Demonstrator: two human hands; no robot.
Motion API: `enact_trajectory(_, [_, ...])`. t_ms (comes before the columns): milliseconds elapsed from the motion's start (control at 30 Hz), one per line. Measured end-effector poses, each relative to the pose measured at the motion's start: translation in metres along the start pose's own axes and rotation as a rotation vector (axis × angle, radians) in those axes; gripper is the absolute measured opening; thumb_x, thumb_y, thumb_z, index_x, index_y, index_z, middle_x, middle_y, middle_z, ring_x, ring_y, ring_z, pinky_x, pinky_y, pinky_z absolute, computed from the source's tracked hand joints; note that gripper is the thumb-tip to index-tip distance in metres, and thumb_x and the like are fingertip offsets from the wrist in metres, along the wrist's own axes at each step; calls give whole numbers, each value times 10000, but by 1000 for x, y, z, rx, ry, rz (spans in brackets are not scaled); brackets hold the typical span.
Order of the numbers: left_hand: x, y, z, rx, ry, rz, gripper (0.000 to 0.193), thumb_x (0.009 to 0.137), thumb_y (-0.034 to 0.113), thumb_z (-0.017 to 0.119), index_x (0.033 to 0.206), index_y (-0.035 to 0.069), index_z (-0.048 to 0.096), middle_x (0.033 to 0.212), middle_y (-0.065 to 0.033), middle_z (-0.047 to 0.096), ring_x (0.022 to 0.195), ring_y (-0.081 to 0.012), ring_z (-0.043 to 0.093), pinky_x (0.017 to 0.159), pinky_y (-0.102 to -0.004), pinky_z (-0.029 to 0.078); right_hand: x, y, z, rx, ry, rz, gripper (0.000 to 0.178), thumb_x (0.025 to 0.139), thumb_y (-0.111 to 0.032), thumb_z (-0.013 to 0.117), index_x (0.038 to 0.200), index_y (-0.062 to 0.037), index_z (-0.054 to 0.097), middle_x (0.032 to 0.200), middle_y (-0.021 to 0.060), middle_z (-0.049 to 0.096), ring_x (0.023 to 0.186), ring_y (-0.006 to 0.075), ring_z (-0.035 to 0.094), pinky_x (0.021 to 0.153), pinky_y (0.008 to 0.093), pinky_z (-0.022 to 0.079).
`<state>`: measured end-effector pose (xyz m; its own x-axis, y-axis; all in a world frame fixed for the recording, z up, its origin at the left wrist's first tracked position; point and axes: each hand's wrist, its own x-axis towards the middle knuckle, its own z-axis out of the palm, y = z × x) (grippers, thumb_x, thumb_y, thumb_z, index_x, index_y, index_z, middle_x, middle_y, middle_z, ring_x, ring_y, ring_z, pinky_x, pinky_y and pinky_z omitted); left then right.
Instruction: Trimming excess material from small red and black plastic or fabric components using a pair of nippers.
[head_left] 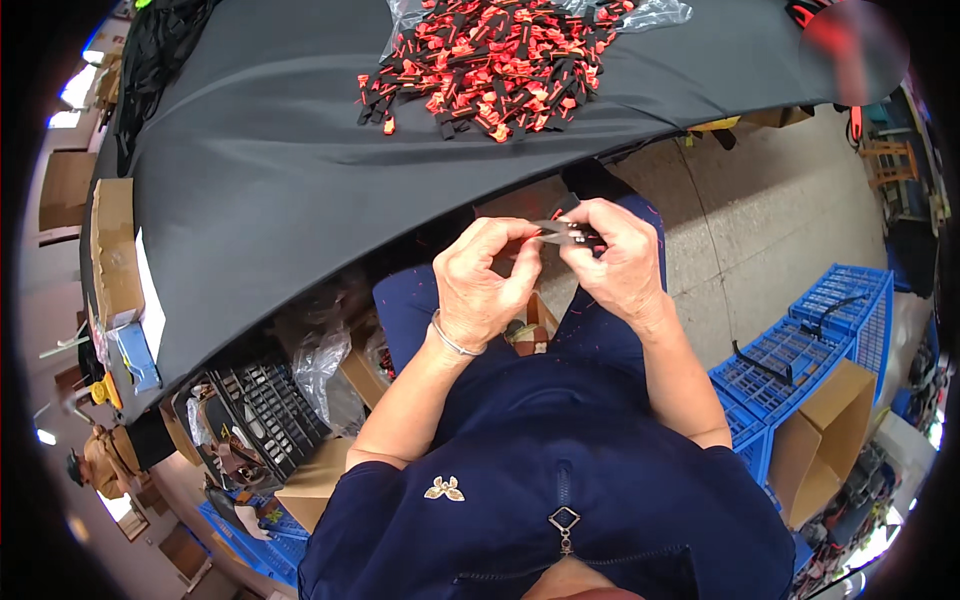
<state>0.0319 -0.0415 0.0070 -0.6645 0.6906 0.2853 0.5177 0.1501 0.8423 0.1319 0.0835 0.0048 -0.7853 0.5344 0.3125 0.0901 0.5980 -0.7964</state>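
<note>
In front of my lap my two hands meet. My right hand (617, 262) is closed round small metal thread snips (566, 234), whose blades point at my left fingertips. Thumb and forefinger of my left hand (488, 272) pinch a small black-and-red piece (541, 234), mostly hidden by the fingers and slightly blurred. Beyond the hands, a heap of black strap pieces with red parts (500, 70) lies on the table with the dark cloth (270, 190).
Clear plastic bags (655, 14) lie beside the heap. Blue crates (770, 360) and an open cardboard box (825, 440) stand at my right. Below the table's left edge are a black crate (265, 405) and a plastic bag (328, 375). A person (105, 460) is far left.
</note>
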Motion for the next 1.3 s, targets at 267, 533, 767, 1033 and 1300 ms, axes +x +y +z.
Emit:
enact_trajectory(267, [-10, -2, 5, -847, -120, -632, 253, 803, 43, 635, 1041, -23, 581, 821, -74, 629, 698, -114, 626, 647, -219, 528, -11, -3, -9, 87, 274, 181, 299, 676, -85, 732, 938, -14, 606, 748, 87, 613, 703, 200, 603, 651, 318, 474])
enact_trajectory(533, [-7, 3, 10, -982, -80, -669, 231, 814, 69, 624, 1025, -20, 590, 819, -64, 630, 676, -99, 611, 627, -215, 516, -16, -1, -17, -301, 290, -175, 302, 659, -165, 764, 901, -60, 617, 704, 41, 611, 601, 194, 544, 548, 298, 419])
enact_trajectory(767, [-5, 5, 15, -950, -119, -652, 246, 816, 65, 615, 1044, -24, 590, 818, -56, 627, 675, -89, 601, 628, -211, 508, -16, 6, -12, -338, 280, -228, 274, 659, -153, 758, 869, -53, 614, 716, 43, 615, 587, 198, 541, 524, 288, 419])
enact_trajectory(1033, [-4, 1, 14, -994, -156, -703, 215, 810, 44, 590, 1016, -15, 607, 800, -48, 630, 664, -89, 595, 616, -207, 495, -15, 9, -11, -310, 274, -217, 257, 661, -147, 756, 853, -56, 611, 718, 48, 613, 587, 199, 539, 524, 292, 420])
enact_trajectory(1300, [-7, -11, 26, -697, -148, -526, 158, 785, -12, 587, 931, -11, 647, 776, -32, 627, 674, -69, 584, 594, -195, 481, -18, 2, -12, 400, 262, 416, 245, 737, -100, 737, 902, -12, 579, 740, 20, 602, 664, 73, 537, 588, 206, 432])
